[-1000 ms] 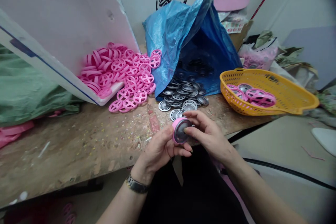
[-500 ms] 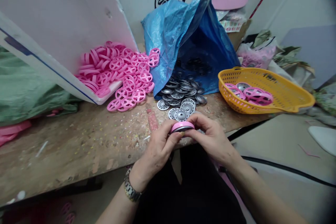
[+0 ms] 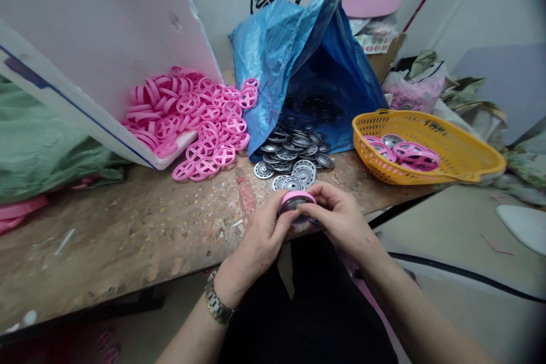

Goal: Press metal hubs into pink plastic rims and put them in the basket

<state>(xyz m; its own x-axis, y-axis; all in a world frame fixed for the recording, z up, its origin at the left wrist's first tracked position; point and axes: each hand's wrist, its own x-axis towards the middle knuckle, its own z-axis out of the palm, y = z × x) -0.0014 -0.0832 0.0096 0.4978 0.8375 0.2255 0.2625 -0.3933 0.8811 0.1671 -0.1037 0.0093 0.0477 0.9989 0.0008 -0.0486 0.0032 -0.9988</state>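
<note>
Between my two hands, over the table's front edge, is a toy wheel (image 3: 293,202): a pink ring with a dark grey disc set against it, tilted so the disc faces me. My left hand (image 3: 268,226) grips its left side, thumb on the disc. From the right, my right hand (image 3: 336,213) pinches it with thumb and fingers. Just beyond lie silver-grey hubcap discs (image 3: 294,151), spilling from a blue plastic bag (image 3: 273,40). To the left, many pink spoked wheel rings (image 3: 209,136) are heaped.
A white box (image 3: 106,40) lies on its side, pink rings spilling from its mouth. At right, a yellow basket (image 3: 464,173) holds several pink-and-grey wheels. The worn wooden table (image 3: 140,227) carries small scraps. Green cloth (image 3: 46,148) lies at far left.
The toy wheel has tipped up in my hands, so its grey disc side now shows more. Both thumbs have shifted onto the disc. The view has moved slightly.
</note>
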